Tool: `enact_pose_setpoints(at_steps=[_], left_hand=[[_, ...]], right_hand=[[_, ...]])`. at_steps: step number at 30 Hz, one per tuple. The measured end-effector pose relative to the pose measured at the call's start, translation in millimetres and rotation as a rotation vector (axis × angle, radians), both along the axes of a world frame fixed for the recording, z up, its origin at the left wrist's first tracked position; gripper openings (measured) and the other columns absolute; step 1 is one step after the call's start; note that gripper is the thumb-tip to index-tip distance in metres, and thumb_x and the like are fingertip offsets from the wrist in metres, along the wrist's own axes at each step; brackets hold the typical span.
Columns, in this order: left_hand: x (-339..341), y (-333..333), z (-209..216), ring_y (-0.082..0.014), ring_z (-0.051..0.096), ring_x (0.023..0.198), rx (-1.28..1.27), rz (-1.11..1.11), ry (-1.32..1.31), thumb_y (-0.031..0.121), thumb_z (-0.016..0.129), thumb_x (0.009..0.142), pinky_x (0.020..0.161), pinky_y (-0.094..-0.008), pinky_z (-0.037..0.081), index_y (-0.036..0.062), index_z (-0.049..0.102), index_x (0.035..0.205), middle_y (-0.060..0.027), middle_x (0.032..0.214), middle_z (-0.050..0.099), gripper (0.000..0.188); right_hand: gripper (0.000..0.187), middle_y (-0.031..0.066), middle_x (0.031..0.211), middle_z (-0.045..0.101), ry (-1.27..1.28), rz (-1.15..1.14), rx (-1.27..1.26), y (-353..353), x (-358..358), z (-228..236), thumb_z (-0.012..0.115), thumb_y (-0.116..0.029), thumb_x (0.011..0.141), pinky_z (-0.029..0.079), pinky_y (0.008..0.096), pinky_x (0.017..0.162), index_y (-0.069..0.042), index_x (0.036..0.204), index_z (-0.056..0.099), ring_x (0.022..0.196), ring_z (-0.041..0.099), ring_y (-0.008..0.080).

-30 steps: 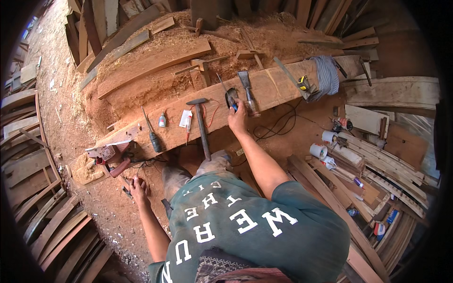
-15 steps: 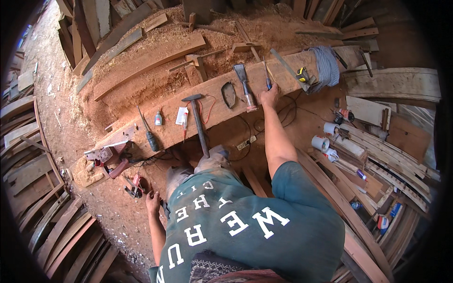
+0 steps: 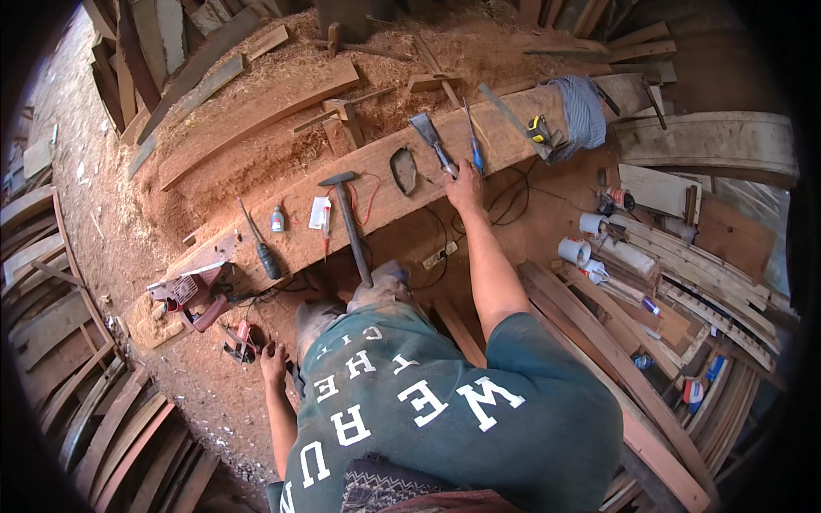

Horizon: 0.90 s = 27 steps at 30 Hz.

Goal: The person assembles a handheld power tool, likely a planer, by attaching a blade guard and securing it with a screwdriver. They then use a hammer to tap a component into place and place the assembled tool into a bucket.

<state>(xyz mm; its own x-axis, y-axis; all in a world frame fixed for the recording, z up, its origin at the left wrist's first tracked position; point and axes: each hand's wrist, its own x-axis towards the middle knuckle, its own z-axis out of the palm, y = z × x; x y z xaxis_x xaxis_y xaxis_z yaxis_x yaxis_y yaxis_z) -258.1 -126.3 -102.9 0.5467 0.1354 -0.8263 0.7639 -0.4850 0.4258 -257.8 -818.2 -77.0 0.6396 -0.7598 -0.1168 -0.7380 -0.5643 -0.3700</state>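
My right hand (image 3: 464,188) is closed around the handle of a wide-bladed chisel (image 3: 425,131), which lies along the wooden beam. Right beside it on the beam rests a screwdriver (image 3: 476,152) with a blue handle. My left hand (image 3: 274,364) hangs low beside my left leg, its fingers loosely bent and apart, with no held object visible. Close to the left hand, a red and black tool (image 3: 242,342) lies on the ground. A hammer (image 3: 349,218) leans across the beam's near edge, its handle toward my lap.
The long beam (image 3: 295,244) also carries a power planer (image 3: 192,286), a dark-handled screwdriver (image 3: 259,239), a small bottle (image 3: 277,220), a tape measure (image 3: 538,129) and a bundled striped cloth (image 3: 582,118). Planks (image 3: 633,402) fill the right side. Sawdust (image 3: 227,145) covers the far ground.
My right hand has moved left from the blue-handled screwdriver to the chisel and taken hold of its handle. The screwdriver stays on the beam. My left hand has barely moved.
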Motion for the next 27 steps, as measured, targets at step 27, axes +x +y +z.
enact_pose_setpoints(at_steps=[27], left_hand=[[-9,-30,16,-0.0196,0.068,0.090,0.019,0.033,0.083,0.024,0.071,0.099,0.078,-0.0348,0.057,-0.0001,0.051,0.147,-0.0146,0.120,0.068,0.058]], right_hand=[[0.010,0.0105,0.080,0.069,-0.375,-0.314,0.559,49,11,-58,0.065,-0.009,0.092,0.054,0.0366,0.068,0.000,0.091,0.070,0.071,0.066,0.0226]])
